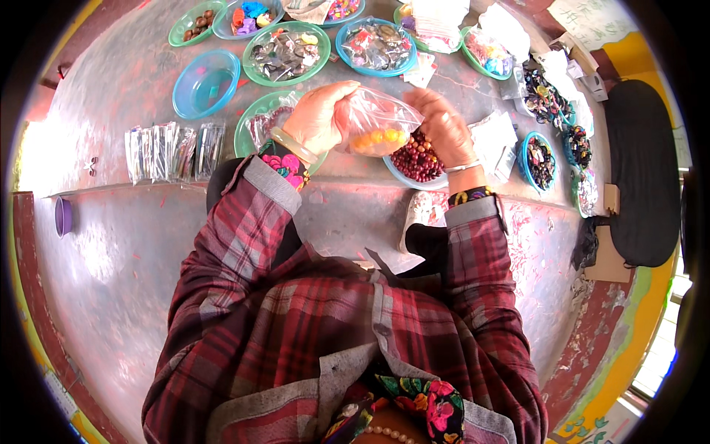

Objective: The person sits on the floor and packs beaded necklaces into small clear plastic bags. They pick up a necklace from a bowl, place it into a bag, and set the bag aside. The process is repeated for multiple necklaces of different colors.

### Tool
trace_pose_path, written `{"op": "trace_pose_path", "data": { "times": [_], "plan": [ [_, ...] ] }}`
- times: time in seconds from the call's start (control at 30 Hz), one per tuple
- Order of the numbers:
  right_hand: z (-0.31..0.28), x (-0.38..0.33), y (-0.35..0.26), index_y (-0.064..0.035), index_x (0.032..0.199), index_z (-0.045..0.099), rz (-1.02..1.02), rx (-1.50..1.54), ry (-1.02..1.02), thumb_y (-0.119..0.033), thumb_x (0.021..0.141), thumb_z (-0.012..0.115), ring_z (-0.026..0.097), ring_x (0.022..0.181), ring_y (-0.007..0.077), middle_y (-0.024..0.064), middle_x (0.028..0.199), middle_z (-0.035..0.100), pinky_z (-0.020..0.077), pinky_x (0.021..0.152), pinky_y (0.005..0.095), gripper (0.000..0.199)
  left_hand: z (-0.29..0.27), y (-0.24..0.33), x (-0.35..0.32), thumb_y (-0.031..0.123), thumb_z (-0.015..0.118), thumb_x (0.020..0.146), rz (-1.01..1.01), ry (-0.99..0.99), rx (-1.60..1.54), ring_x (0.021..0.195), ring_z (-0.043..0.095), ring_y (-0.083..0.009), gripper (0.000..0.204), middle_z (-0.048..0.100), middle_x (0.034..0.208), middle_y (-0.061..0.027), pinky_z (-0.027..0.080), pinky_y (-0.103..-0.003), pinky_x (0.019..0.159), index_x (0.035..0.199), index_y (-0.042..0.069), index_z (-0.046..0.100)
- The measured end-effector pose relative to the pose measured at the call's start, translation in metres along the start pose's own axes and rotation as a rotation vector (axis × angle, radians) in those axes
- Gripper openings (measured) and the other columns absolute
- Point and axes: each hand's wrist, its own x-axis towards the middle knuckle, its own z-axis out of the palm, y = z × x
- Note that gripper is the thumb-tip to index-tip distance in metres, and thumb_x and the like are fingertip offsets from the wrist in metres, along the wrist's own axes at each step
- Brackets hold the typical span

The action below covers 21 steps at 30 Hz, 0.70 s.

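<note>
My left hand (319,120) is closed on one end of a clear plastic bag (377,109). Several round orange-yellow beads (379,139) lie in the bottom of that bag. At the bag's other end, my right hand (442,127) has its fingers curled against the edge; they are slightly blurred. Below it, a pale blue bowl (423,182) holds many dark red beads (418,160), partly hidden by the bag and hand. Behind my left wrist is a green bowl (244,140) with bagged dark pieces.
Flat plastic packets (174,152) stand in a row at left, near an empty blue basin (194,85). Along the back are a green bowl (323,55) and a blue bowl (409,65) of wrapped trinkets. A bowl of dark pieces (538,161) and white packets (494,140) are at right.
</note>
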Motion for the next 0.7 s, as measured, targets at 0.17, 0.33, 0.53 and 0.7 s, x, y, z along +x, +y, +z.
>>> {"op": "trace_pose_path", "data": {
  "times": [0.17, 0.33, 0.53, 0.7],
  "plan": [
    [0.037, -0.008, 0.040, 0.0015, 0.127, 0.042, 0.256, 0.181, -0.239, -0.044, 0.076, 0.068, 0.053, 0.106, 0.0214, 0.0083, 0.116, 0.055, 0.0402, 0.094, 0.0349, 0.073, 0.013, 0.008, 0.001, 0.007, 0.050, 0.089, -0.064, 0.071, -0.065, 0.079, 0.062, -0.0165, 0.010, 0.061, 0.088, -0.0096, 0.054, -0.030, 0.073, 0.092, -0.002, 0.055],
    [0.058, -0.010, 0.038, -0.0013, 0.118, 0.053, 0.395, 0.262, -0.064, -0.027, 0.082, 0.066, 0.056, 0.105, 0.0200, 0.0071, 0.113, 0.059, 0.0418, 0.093, 0.0341, 0.045, -0.038, 0.009, 0.021, 0.019, 0.040, 0.094, 0.151, 0.179, 0.004, 0.098, 0.060, -0.0303, 0.031, 0.057, 0.110, -0.0230, 0.050, -0.038, 0.086, 0.107, -0.009, 0.047],
    [0.066, -0.006, 0.009, -0.0027, 0.116, 0.056, 0.362, 0.074, 0.109, -0.023, 0.087, 0.061, 0.061, 0.087, 0.0124, 0.0032, 0.098, 0.063, 0.0499, 0.078, 0.0296, 0.035, -0.006, 0.015, -0.005, 0.026, 0.055, 0.090, 0.023, -0.060, -0.021, 0.097, 0.059, -0.0245, 0.034, 0.061, 0.105, -0.0140, 0.046, -0.036, 0.088, 0.108, -0.003, 0.053],
    [0.078, -0.001, -0.013, -0.0017, 0.114, 0.055, 0.315, 0.213, 0.218, -0.025, 0.089, 0.058, 0.061, 0.086, 0.0145, 0.0044, 0.095, 0.062, 0.0508, 0.077, 0.0301, 0.035, 0.019, -0.009, -0.014, 0.033, 0.049, 0.092, 0.051, -0.018, -0.018, 0.103, 0.057, -0.0215, 0.040, 0.056, 0.116, -0.0121, 0.049, -0.034, 0.082, 0.117, 0.002, 0.050]
  ]
}}
